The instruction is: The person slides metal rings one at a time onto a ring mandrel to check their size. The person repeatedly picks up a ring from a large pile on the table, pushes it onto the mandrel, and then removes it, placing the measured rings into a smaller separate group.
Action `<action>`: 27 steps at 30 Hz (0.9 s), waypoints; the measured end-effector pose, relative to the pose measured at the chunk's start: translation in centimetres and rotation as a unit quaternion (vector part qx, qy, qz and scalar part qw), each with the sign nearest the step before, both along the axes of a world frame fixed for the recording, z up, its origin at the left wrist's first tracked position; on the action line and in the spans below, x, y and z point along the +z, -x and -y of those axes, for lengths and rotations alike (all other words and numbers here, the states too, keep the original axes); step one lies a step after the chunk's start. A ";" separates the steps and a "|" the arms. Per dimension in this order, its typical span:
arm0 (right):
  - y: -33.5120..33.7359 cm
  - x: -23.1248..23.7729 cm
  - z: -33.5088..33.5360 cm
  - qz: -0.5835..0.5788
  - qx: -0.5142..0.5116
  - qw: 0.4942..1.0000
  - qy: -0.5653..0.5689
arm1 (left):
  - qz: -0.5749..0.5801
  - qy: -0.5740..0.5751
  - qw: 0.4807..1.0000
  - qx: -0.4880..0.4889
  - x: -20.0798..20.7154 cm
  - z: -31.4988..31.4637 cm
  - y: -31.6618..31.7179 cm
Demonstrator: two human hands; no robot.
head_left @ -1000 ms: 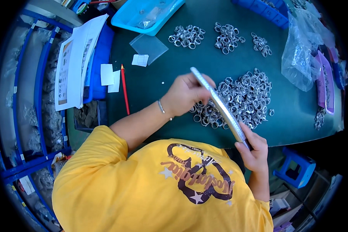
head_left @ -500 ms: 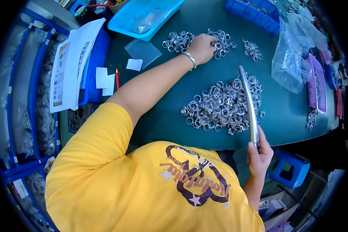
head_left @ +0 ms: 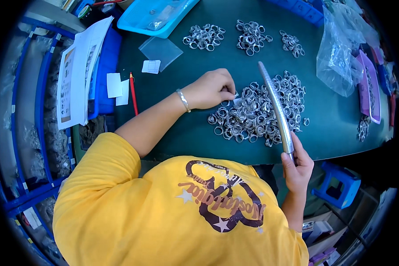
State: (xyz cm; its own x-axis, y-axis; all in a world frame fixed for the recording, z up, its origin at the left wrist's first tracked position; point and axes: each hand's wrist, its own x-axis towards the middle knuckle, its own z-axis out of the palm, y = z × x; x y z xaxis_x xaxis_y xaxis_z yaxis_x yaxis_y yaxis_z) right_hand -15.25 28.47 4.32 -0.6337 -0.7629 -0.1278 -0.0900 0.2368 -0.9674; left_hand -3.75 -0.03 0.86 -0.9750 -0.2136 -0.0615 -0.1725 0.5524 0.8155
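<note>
My left hand point(head_left: 212, 90), with a metal bangle point(head_left: 183, 100) at its wrist, is at the left edge of a large pile of silver-coloured rings point(head_left: 257, 113). Its thumb and forefinger are pinched together; a small shiny bit shows at their tips, too small to make out. My right hand point(head_left: 298, 165) is closed round the thick lower end of a tapered metal ring mandrel point(head_left: 277, 108). The mandrel slants up over the right part of the pile, and no ring is seen on it. Beyond lie three smaller ring groups: left point(head_left: 204, 37), middle point(head_left: 252, 37) and right point(head_left: 292, 43).
A light blue basket point(head_left: 133, 22), a clear plastic sheet point(head_left: 166, 49), paper slips point(head_left: 114, 85) and a red pen point(head_left: 133, 95) lie left. A blue bin point(head_left: 306, 9), a plastic bag point(head_left: 339, 57) and a purple tray point(head_left: 363, 88) line the right. A blue stool point(head_left: 341, 184) stands below the table.
My left hand has come back from the middle small ring group to the left edge of the big pile. My right hand still holds the mandrel, slightly more tilted. The view has shifted a little.
</note>
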 end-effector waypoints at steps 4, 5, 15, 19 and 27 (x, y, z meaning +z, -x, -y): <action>-0.2 -0.4 0.3 -0.042 0.037 0.998 0.014 | 0.013 -0.446 0.886 0.126 -0.9 -0.2 -1.2; -0.2 -0.3 0.2 -0.041 0.039 0.998 0.015 | -0.023 -0.577 0.802 0.152 -1.0 -0.4 -1.6; -0.1 0.9 0.8 -0.164 0.167 0.972 0.005 | -0.176 -0.591 0.771 0.157 -1.5 -1.0 -1.9; -0.4 0.8 2.2 -0.215 0.181 0.959 0.030 | -0.155 -0.549 0.815 0.102 -0.1 -3.6 -1.9; -0.4 0.7 2.0 -0.227 0.190 0.954 0.039 | -0.132 -0.548 0.821 0.093 0.0 -3.6 -2.3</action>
State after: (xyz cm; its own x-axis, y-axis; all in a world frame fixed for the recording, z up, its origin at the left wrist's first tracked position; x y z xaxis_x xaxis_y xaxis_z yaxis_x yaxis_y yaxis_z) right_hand -14.80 26.43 4.98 -0.2854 -0.9450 0.1600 -0.5697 0.0330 -0.8212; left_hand -1.47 3.58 0.84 -0.9421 -0.3174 -0.1085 0.0910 -0.5531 0.8282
